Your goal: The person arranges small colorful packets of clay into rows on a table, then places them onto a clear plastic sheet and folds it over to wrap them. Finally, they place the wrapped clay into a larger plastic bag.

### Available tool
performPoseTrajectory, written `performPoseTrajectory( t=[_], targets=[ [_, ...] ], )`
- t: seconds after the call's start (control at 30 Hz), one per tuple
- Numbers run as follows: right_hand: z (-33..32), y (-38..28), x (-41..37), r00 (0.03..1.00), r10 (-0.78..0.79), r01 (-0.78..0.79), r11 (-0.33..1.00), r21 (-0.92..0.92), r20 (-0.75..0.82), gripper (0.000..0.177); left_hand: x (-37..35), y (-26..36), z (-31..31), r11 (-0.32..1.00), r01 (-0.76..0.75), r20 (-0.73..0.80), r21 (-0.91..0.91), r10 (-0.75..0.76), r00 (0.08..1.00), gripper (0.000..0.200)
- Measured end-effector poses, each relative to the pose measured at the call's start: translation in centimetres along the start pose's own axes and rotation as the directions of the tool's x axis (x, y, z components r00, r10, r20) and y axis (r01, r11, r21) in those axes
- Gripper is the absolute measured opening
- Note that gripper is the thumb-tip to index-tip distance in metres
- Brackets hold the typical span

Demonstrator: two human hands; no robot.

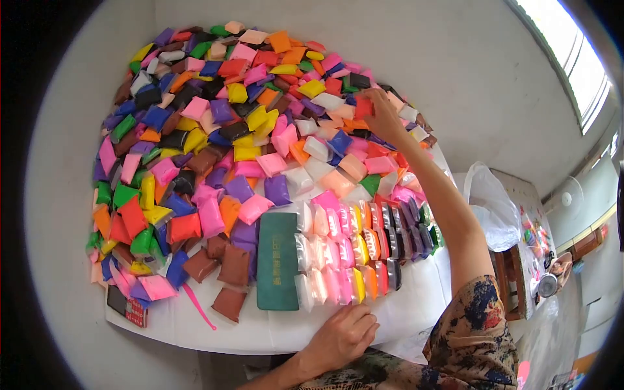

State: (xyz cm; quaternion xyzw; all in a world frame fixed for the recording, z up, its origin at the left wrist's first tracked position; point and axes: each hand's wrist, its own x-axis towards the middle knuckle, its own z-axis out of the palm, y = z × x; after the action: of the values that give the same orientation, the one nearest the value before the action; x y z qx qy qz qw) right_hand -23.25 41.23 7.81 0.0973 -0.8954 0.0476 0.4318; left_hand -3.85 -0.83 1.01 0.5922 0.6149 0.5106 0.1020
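My right hand (381, 117) reaches into the far right part of a big heap of small soft packets in many colours. Its fingers close on a red packet (363, 107), partly hidden by the hand. My left hand (343, 333) rests at the table's front edge with its fingers curled in, and nothing shows in them. Just beyond it, clear-wrapped packets stand on edge in rows, running from white through pink, yellow (358, 286), orange and red to black (394, 274). A dark green box (277, 261) with gold lettering lies against the rows' left side.
The white table (188, 331) meets walls at the left and back. A pink strip (198, 305) and a dark and red object (127, 307) lie near its front left. Loose brown packets (229, 304) sit left of the box. A white plastic bag (492, 205) hangs at the right.
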Motion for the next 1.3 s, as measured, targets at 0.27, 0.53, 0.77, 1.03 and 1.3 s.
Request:
performPoseTrajectory(
  t=[0.27, 0.53, 0.77, 1.03, 1.3],
  targets=[
    [-2.6, -4.0, -1.0, 0.858, 0.318, -0.421, 0.885, 0.198, 0.403, 0.059, -0.1, 0.0, 0.0, 1.000, 0.023, 0.016, -0.006, -0.023, 1.000, 0.012],
    [-2.2, -3.6, -0.9, 0.825, 0.248, -0.305, 0.952, 0.031, 0.508, 0.048, -0.2, -0.1, 0.0, 0.996, 0.065, 0.029, -0.053, -0.064, 0.998, 0.012],
    [-2.2, -3.0, 0.8, 0.848, 0.379, -0.387, 0.920, -0.057, 0.371, 0.030, -0.2, -0.3, 0.0, 0.998, 0.032, 0.020, -0.050, -0.031, 0.999, 0.014],
    [-0.1, -8.2, 5.2, 0.913, 0.226, -0.255, 0.966, 0.043, 0.341, 0.023, -0.4, -0.2, 0.0, 1.000, 0.015, 0.027, -0.026, -0.014, 1.000, 0.015],
    [7.7, -11.2, 11.6, 0.932, 0.178, -0.118, 0.973, -0.197, 0.317, 0.032, -0.8, -1.2, 0.9, 0.996, 0.028, 0.015, -0.085, -0.026, 1.000, 0.013]
  ],
)
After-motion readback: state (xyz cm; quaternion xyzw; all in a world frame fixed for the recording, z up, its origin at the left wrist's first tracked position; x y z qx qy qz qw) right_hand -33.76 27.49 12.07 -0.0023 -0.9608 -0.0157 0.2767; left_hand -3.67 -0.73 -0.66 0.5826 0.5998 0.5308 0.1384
